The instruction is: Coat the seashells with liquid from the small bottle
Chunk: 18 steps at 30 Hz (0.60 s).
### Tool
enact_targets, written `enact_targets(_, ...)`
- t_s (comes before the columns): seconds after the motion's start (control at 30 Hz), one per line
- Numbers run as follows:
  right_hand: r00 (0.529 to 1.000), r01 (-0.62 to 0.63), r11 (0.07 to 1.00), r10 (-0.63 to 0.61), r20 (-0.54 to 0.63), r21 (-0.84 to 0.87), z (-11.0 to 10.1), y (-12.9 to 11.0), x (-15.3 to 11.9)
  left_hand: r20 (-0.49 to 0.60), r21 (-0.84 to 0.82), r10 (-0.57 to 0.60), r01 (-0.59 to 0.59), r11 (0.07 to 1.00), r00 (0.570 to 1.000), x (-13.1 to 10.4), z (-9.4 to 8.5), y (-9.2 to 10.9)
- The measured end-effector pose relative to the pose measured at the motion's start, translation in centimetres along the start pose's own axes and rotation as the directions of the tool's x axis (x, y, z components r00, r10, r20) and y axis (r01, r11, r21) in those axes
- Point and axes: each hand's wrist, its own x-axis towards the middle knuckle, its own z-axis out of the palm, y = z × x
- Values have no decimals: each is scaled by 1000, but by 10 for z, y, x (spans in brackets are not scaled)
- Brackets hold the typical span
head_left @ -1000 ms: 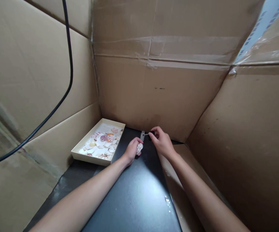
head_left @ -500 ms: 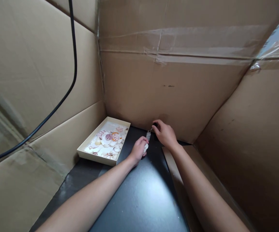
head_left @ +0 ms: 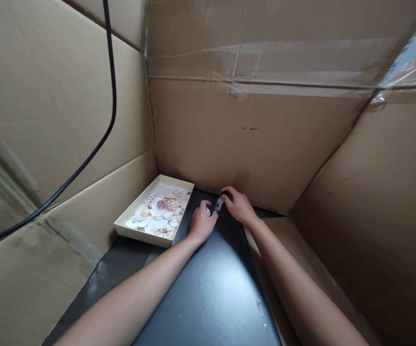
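Note:
My right hand [head_left: 240, 206] pinches the dark cap [head_left: 225, 194] of a small clear bottle [head_left: 219, 203]. The bottle leans a little, its cap end up and to the right; whether its base touches the table, I cannot tell. Just to its left, my left hand [head_left: 202, 223] curls its fingers and thumb around a small whitish piece [head_left: 208, 211] that looks like a seashell, mostly hidden by the hand. The left thumb tip is close to the bottle's lower end.
A shallow cream tray [head_left: 141, 234] of shells or a shell picture stands left of my hands on the dark table [head_left: 208, 298]. Cardboard walls [head_left: 258, 158] rise behind and at both sides. A black cable [head_left: 110, 72] hangs at left; a cardboard flap [head_left: 283, 240] lies under my right forearm.
My right hand has brought the cap down and left from above the bottle to its mouth. The bottle now leans. My left hand has shifted slightly left and turned, with the whitish piece still in it.

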Motion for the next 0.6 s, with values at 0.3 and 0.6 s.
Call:
enact_targets(0.3,994,-30,972,5,109,232,10,8,3,140,358,44,-92,929,989,-4,-4,4)
enact_targets(0.6,985,16,993,-36,170,117,-1,1,2,139,243,29,-62,968,990,-5,-6,6)
